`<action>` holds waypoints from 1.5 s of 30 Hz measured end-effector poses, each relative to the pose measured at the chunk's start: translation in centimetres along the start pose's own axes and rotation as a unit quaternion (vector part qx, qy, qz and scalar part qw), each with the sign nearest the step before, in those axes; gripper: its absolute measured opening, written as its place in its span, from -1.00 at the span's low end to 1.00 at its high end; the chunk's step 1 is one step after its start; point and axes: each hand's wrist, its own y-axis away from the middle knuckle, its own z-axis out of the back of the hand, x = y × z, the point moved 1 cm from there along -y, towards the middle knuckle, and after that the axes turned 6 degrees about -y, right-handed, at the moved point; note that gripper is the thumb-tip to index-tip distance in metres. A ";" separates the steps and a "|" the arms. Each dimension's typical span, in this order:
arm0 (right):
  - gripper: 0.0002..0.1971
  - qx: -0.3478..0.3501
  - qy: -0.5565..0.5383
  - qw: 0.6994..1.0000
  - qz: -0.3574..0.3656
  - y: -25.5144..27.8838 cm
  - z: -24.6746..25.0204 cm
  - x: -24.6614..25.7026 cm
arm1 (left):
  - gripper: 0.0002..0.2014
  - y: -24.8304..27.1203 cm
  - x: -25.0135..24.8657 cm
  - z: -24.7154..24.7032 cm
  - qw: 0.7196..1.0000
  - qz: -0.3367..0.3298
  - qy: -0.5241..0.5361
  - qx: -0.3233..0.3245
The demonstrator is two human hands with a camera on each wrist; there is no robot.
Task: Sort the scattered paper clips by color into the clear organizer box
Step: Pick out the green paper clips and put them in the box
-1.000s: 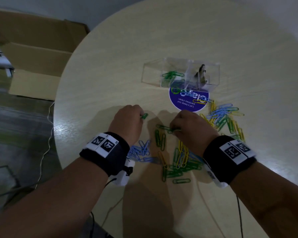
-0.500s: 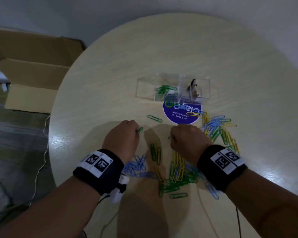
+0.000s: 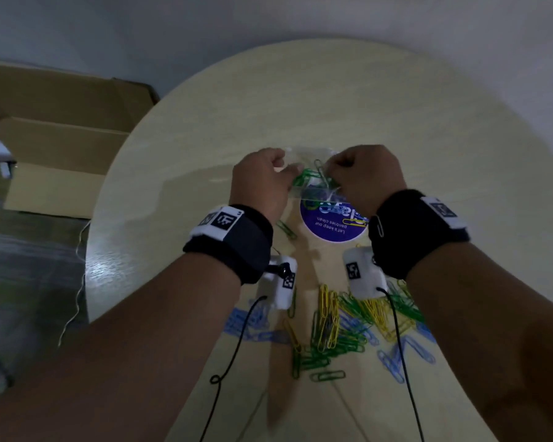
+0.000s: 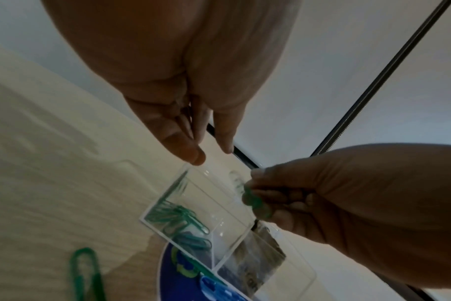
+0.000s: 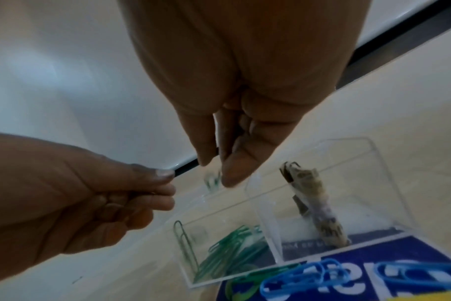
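The clear organizer box stands on the round table, partly on a blue sticker. Its left compartment holds several green clips; the right one holds a crumpled paper scrap. Both hands hover over the left compartment. My right hand pinches a green clip. My left hand has thumb and forefinger slightly apart with nothing between them. Yellow clips, blue clips and more green ones lie scattered near me.
One green clip lies alone left of the sticker, and blue clips lie on it. A cardboard box sits on the floor to the left. Black cables trail from my wrists over the pile.
Both hands, each pinching a green clip, rose from the scattered pile and moved forward to the box. The left hand's fingers have parted and its clip is gone from them.
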 end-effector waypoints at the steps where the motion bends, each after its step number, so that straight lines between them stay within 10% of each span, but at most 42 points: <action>1: -0.75 0.004 0.017 1.000 0.008 0.2 -0.2 -0.1 | -0.63 0.2 0.3 0.3 1.000 -0.007 -0.011 -0.004; 6: -0.80 -0.043 0.043 0.992 0.108 7.7 0.0 -2.1 | -0.83 6.5 3.2 3.4 0.971 -0.157 -0.175 0.033; 13: -0.50 0.241 0.208 0.930 0.184 22.1 -4.6 -8.3 | -0.56 18.9 10.1 3.4 0.849 -0.284 -0.383 0.229; 19: -0.24 0.212 0.213 0.941 0.155 20.0 -4.6 -9.8 | -0.63 17.2 10.3 3.4 0.879 -0.275 -0.354 0.162; 23: -0.21 0.139 0.197 0.962 0.124 17.6 -3.9 -10.0 | -0.57 15.8 10.2 2.9 0.845 -0.323 -0.401 0.142; 33: -0.78 -0.051 0.134 0.978 0.150 16.5 -2.6 -10.3 | -0.69 12.1 11.0 5.0 0.897 -0.281 -0.336 0.064; 45: -0.81 0.119 0.228 0.957 0.131 14.6 -5.2 -7.4 | -0.94 9.5 10.2 3.9 0.882 -0.302 -0.350 0.086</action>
